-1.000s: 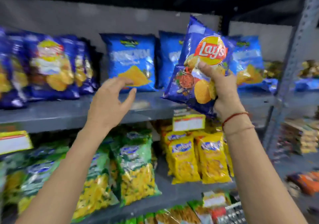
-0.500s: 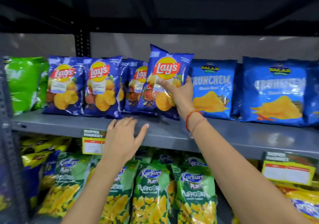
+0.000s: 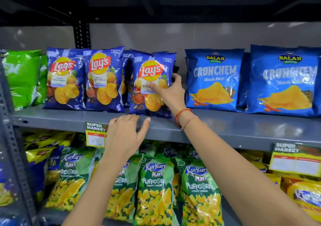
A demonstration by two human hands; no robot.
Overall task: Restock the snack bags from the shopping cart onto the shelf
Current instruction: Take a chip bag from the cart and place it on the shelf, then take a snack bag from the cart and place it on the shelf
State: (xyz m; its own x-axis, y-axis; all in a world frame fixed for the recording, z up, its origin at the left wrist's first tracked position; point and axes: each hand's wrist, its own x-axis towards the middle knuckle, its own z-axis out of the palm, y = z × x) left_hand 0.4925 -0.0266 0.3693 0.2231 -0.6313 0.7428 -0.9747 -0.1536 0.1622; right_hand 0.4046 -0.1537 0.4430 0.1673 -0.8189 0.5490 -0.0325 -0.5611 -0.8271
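Observation:
A dark blue Lay's bag (image 3: pixel 149 72) stands upright on the grey shelf (image 3: pixel 225 130), third in a row beside two more Lay's bags (image 3: pixel 102 79). My right hand (image 3: pixel 171 93) grips its right edge, thumb across the front and fingers behind. My left hand (image 3: pixel 126 135) hovers with fingers apart at the shelf's front lip, just below that bag, holding nothing. The shopping cart is out of view.
Light blue Crunchem bags (image 3: pixel 213 79) fill the shelf to the right, green bags (image 3: pixel 22 78) the far left. Green Kurkure Puffcorn bags (image 3: pixel 156 187) crowd the shelf below. Yellow price tags (image 3: pixel 96 135) hang on the lip. A perforated upright (image 3: pixel 10 138) stands at left.
My right hand has lowered the Lay's bag from tilted in the air onto the shelf, upright beside the others. The view swung left and closer; my left hand stays near the lip.

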